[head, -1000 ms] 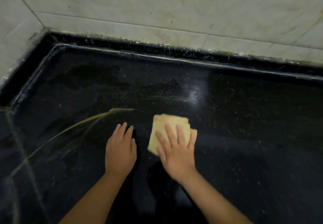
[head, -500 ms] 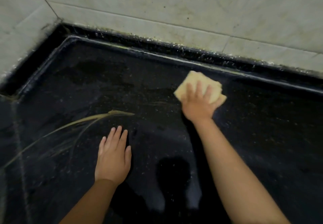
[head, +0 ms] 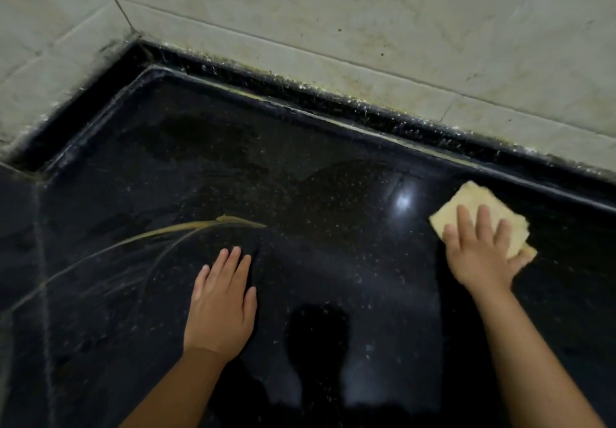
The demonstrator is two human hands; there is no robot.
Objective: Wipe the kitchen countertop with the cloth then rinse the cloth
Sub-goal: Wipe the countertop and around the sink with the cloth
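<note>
A folded pale yellow cloth (head: 480, 208) lies flat on the black speckled countertop (head: 300, 214), at the right near the raised back lip. My right hand (head: 478, 254) presses down on it with straight, spread fingers. Flat on the bare counter at the lower middle rests my left hand (head: 221, 304), fingers straight, holding nothing. A yellowish streak (head: 200, 227) curves across the counter to the left of the hands.
A grimy tiled wall (head: 333, 20) runs along the back and the left side, meeting in a corner at upper left. A raised black lip (head: 300, 107) borders the counter below it. A seam (head: 41, 260) crosses the counter at far left.
My right hand has slid the cloth to the right along the back of the counter. The left hand stays flat in the same spot.
</note>
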